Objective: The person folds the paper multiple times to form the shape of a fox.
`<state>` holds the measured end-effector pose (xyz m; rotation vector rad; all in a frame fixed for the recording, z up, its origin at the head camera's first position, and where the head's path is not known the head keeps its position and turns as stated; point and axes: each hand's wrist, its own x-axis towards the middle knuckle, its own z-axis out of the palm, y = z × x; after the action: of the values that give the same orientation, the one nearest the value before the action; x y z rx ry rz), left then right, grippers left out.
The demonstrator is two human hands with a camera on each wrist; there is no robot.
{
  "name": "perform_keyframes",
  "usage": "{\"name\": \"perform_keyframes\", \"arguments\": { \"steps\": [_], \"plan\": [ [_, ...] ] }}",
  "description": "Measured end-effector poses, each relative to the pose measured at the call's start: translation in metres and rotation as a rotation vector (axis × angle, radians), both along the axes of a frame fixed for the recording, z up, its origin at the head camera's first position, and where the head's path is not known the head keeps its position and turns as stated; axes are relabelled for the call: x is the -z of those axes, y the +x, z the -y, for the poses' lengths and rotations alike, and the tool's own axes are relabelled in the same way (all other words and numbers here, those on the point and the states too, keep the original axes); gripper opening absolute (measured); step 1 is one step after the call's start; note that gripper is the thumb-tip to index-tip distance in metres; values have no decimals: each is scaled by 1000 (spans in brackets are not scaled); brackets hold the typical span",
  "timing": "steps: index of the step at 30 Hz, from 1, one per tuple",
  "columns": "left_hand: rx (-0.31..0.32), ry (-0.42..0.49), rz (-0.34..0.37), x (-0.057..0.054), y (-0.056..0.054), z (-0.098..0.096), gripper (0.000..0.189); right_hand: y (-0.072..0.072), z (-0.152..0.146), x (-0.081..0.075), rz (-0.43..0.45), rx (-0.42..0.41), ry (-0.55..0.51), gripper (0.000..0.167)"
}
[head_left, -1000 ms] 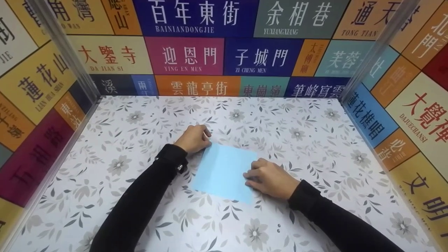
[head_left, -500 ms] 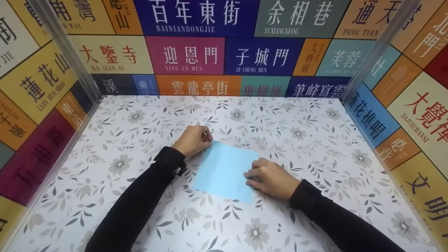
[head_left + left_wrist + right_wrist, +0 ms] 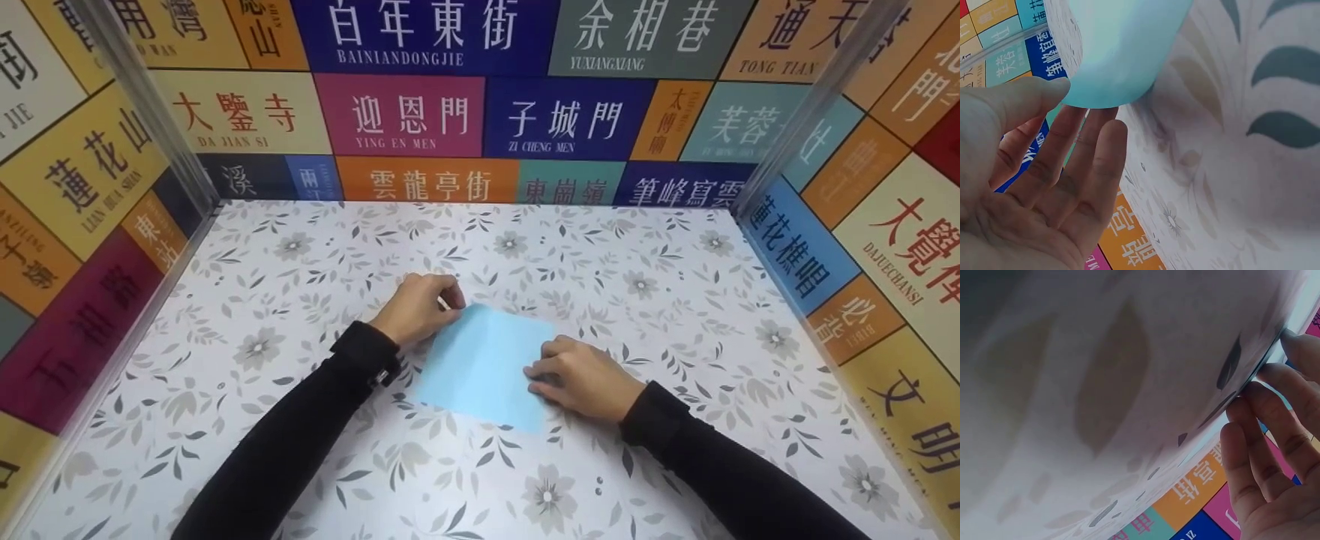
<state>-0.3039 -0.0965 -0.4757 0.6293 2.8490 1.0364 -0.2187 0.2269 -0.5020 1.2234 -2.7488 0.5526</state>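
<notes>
A light blue square sheet of paper [image 3: 484, 371] lies on the table in the head view, its far left corner lifted. My left hand [image 3: 420, 307] pinches that corner between thumb and fingers. In the left wrist view the paper [image 3: 1123, 62] curves up from the table, its edge between the thumb [image 3: 1044, 93] and the fingers behind it. My right hand [image 3: 589, 379] rests at the sheet's right edge, fingertips down on it. In the right wrist view this hand's bent, relaxed fingers [image 3: 1266, 410] line up along the paper's edge, close to the table.
A white table cover [image 3: 300, 465] with grey leaves and flowers lies under the paper. Colourful panels with Chinese lettering [image 3: 405, 116] stand along the back and both sides. Clear strips [image 3: 161, 120] run up the back corners.
My left hand has drawn slightly right and toward the near side, bending the far left corner of the paper up and inward. The right hand stays nearly still at the right edge.
</notes>
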Motion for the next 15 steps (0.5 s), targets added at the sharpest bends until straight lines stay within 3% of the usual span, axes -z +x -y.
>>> {"name": "perform_keyframes", "arguments": {
  "steps": [15],
  "plan": [
    [134, 85, -117, -10, 24, -10, 9, -10, -3, -1, 22, -48, -29, 17]
  ]
}}
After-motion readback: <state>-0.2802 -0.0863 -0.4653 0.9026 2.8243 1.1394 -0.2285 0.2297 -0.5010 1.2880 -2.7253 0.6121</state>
